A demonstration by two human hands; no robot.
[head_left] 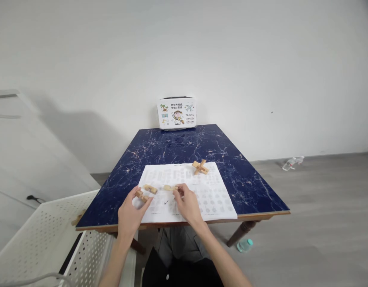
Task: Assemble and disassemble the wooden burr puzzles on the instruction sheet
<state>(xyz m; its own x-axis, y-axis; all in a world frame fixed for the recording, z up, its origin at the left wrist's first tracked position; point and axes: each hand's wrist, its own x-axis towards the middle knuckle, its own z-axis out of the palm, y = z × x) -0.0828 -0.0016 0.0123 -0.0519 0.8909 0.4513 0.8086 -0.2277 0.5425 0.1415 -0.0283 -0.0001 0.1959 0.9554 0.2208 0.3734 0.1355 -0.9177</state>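
My left hand (130, 209) is closed around a notched wooden puzzle piece (142, 195), thumb on one end and fingers on the other. Just beyond it, a second notched wooden piece (150, 189) rests on the printed sheet (212, 191). My right hand (185, 201) pinches the right end of a paler wooden piece (167, 187), which lies low over the paper. Part of that piece is hidden by the fingers. Near the sheet's top right stands a cross-shaped assembly of interlocked wooden pieces (200, 167), apart from both hands.
The sheet lies at the near edge of a blue marbled table (184, 147). A white case with cartoon prints (177, 113) stands at the back against the wall. White perforated baskets (88, 251) are at the left. Plastic bottles (244, 245) lie on the floor to the right.
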